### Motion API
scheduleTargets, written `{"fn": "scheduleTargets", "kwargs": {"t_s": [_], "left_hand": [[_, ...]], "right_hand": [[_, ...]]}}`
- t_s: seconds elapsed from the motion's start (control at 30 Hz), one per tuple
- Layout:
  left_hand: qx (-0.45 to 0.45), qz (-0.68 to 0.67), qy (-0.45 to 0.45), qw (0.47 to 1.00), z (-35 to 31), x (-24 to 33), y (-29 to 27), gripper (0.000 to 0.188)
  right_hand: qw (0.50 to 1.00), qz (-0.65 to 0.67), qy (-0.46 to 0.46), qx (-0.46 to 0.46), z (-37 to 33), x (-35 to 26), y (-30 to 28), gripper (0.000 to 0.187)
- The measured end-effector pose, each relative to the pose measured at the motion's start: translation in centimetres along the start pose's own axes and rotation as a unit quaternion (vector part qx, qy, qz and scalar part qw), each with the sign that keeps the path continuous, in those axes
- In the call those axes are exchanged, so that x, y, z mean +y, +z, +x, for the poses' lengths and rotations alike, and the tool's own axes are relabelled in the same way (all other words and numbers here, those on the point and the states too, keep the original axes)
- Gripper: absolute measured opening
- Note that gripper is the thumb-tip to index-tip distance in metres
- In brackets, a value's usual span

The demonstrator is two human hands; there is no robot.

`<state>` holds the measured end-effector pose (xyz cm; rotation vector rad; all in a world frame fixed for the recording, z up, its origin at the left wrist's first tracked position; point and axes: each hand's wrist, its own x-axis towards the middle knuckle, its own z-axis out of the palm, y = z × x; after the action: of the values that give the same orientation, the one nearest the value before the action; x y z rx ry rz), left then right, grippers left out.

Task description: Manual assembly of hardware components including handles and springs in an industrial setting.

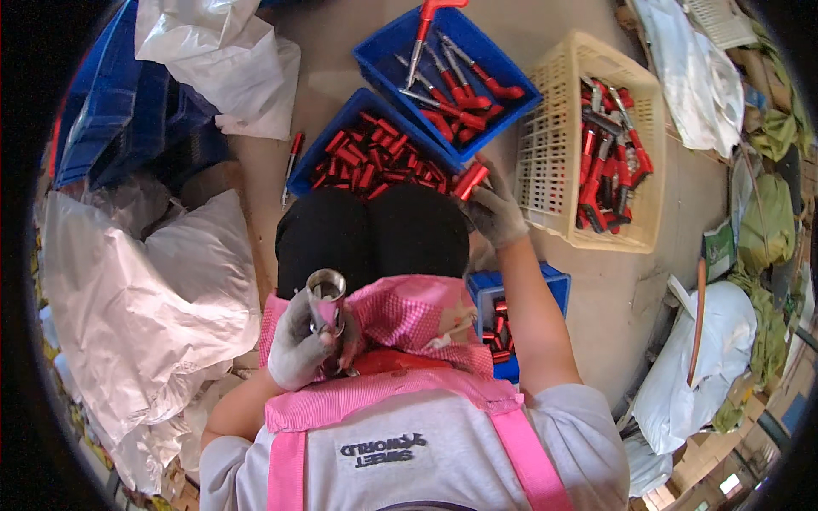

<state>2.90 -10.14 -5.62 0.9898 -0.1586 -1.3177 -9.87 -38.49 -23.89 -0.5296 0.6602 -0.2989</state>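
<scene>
My left hand (304,345), in a grey-white glove, is closed round a metal piece with a round, hollow end (326,284); it is held over my lap, and its lower part is hidden by the fingers. My right hand (498,215), also gloved, grips a short red cylinder (470,181) at the near right corner of a blue bin (298,180). Many short red pieces (366,162) lie heaped in that bin. Behind it, a second blue bin (521,109) holds red-handled tools with metal shafts (460,89), one of them sticking up over the rim.
A cream slotted crate (545,175) of red and black tools stands at the right. Beside my right forearm sits a small blue bin (558,285) with red pieces. One red-handled tool (293,162) lies on the floor. White sacks (153,298) and stacked blue bins (98,111) fill the left.
</scene>
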Motion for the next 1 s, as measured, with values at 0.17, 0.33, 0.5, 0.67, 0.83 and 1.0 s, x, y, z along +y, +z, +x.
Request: {"fn": "scheduleTargets", "kwargs": {"t_s": [0.17,0.33,0.5,0.67,0.83,1.0], "left_hand": [[-0.041,0.067,0.012,0.997,-2.7,-0.2,0.9,0.033],[-0.054,0.13,0.049,0.989,-4.7,0.5,1.4,0.029],[-0.048,0.192,0.052,0.979,-6.7,-0.3,-0.2,0.024],[-0.058,0.199,-0.001,0.978,-8.6,0.7,-0.6,0.021],[-0.13,0.144,-0.054,0.98,-9.8,0.6,-1.7,0.02],[-0.147,0.157,-0.06,0.975,-10.4,-0.1,-2.1,0.024]], "right_hand": [[0.993,-0.033,-0.105,-0.05,-10.1,-4.0,6.5,0.064],[0.982,-0.082,-0.167,-0.028,-16.5,-1.8,9.7,0.057],[0.972,-0.193,-0.113,-0.078,-21.4,-0.9,13.9,0.058],[0.966,-0.231,-0.098,-0.059,-22.5,0.2,14.2,0.044],[0.927,-0.338,-0.112,-0.116,-24.0,0.2,17.8,0.043],[0.913,-0.378,-0.07,-0.14,-24.7,0.9,20.1,0.048]]}}
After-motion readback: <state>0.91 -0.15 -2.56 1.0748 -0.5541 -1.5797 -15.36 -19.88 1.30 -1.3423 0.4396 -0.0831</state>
